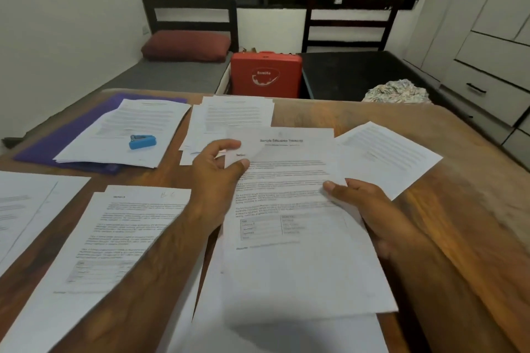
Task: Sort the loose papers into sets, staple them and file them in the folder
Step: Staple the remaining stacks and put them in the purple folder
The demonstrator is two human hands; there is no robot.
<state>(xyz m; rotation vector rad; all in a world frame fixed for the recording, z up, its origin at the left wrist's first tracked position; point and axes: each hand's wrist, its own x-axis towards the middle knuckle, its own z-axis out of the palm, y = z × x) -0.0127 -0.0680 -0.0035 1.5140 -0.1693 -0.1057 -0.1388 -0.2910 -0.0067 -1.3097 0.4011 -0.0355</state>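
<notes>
Still sorting: left hand and right hand each pinch the top sheet, which seemingly next needs its matching pile.

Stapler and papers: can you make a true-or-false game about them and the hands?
1. The stapler is blue. True.
2. The stapler lies on the bare table. False: it lies on a paper stack on the folder.
3. The left hand and the right hand hold the same sheet. True.
4. The folder is red. False: it is purple; the case behind is red.
</notes>
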